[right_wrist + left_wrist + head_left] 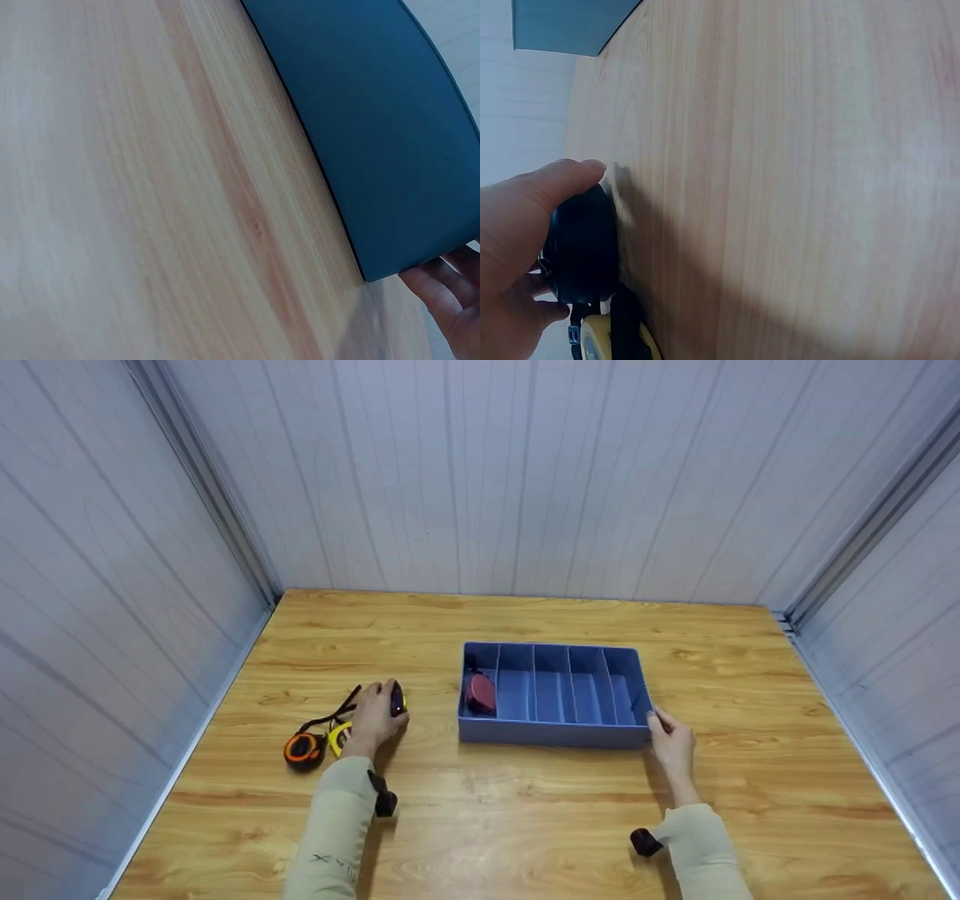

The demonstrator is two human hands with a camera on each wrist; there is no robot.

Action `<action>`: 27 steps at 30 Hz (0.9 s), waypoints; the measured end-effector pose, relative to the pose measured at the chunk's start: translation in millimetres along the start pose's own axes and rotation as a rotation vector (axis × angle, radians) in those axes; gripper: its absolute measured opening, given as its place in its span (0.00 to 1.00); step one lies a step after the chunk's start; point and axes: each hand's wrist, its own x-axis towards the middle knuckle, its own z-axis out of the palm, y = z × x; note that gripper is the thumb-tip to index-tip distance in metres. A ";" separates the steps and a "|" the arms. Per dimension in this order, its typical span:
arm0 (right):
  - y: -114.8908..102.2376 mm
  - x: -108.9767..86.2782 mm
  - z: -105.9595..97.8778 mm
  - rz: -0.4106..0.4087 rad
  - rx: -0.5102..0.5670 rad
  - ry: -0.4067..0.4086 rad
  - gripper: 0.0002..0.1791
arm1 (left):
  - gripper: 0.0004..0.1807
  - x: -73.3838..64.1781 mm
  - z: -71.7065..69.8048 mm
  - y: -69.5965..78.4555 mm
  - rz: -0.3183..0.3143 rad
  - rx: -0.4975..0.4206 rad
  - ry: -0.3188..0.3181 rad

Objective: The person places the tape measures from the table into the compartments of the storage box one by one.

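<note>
Left hand [377,720]: gripping black tape [583,247], left of tray [551,734], near yellow tape [340,736].
Right hand [673,741]: pinching tray's right end.
Handling: best kept firm, clear of strap [349,704], tray steadied.

Centre: blue tray [553,733], dull red tape measure [481,694]. Left: orange-and-black tape measure [304,751], yellow tape measure [340,739], black-and-yellow tape measure [397,700]. The surface [510,825] is wood-grained honey-brown, the sleeves [330,825] beige, the wall [487,480] grey-streaked white.
</note>
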 end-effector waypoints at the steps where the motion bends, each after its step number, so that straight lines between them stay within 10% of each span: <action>1: 0.2 0.1 -0.1 -0.002 0.000 -0.003 0.17 | 0.37 0.3 0.3 -0.2 -0.003 -0.005 -0.001; 27: 1.3 1.1 0.8 -0.003 0.014 0.002 0.18 | 0.32 0.1 3.1 1.8 0.057 0.044 0.107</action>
